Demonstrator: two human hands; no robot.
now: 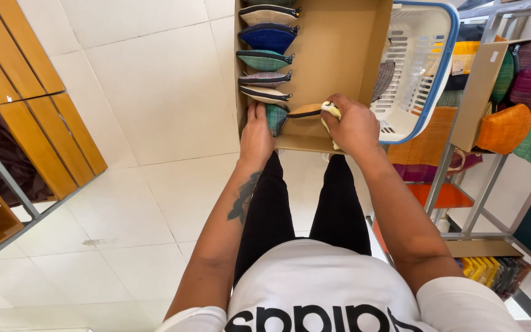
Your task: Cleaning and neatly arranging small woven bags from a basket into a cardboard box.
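My right hand [353, 126] is clenched around a pale yellow pouch [330, 113] at the near edge of the cardboard box [339, 49]. A tan pouch [306, 111] with a dark zip lies just beside it, touching the fingers. My left hand [257, 136] rests flat on the box's near left corner, fingers against a green pouch [275, 118]; I cannot tell whether it grips that pouch or only steadies it. A row of pouches [267, 46] stands along the box's left wall. A white basket [418, 61] with a blue rim sits right of the box. Further right, shelves [517, 110] hold coloured bags. White floor tiles [155, 92] lie below.
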